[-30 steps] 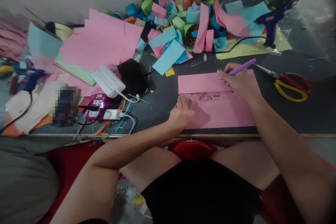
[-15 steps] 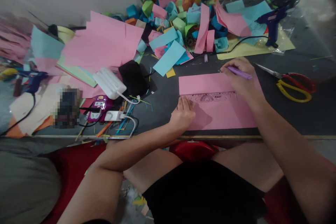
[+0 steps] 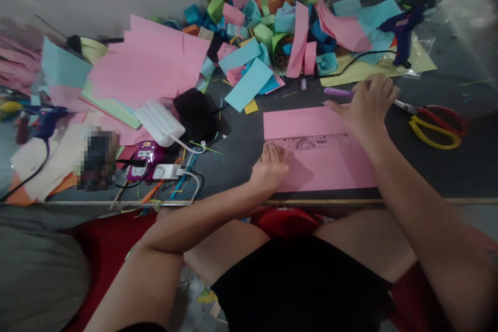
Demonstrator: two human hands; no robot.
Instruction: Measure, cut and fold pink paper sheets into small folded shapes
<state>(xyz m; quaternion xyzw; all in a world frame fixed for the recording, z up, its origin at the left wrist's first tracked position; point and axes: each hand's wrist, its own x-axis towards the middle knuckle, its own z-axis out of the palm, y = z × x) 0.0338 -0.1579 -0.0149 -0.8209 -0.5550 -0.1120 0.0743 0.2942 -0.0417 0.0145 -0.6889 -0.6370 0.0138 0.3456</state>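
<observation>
A clear ruler (image 3: pixel 322 142) lies across a pink sheet of paper (image 3: pixel 334 174) in front of me. My left hand (image 3: pixel 271 163) presses the ruler's left end onto the sheet, fingers bent together. Over the sheet's top right corner is my right hand (image 3: pixel 371 106), thumb stretched left and the other fingers curled. A purple pen (image 3: pixel 337 92) sticks out to the left from these fingers, its right end hidden by them. Just right of this hand are scissors with red and yellow handles (image 3: pixel 434 138); their blades are partly covered by it.
A small purple cap (image 3: pixel 304 84) lies beyond the sheet. Folded coloured paper pieces (image 3: pixel 264 33) are heaped along the wall. A blue glue gun (image 3: pixel 404 36) is at back right. Pink sheets (image 3: pixel 151 65), a white charger (image 3: pixel 161 123) and a black pouch (image 3: pixel 195 114) lie left.
My right hand has shifted right and turned over, its thumb now apart from the pen. The pen has moved up and left and lies more level. My left hand stays on the ruler.
</observation>
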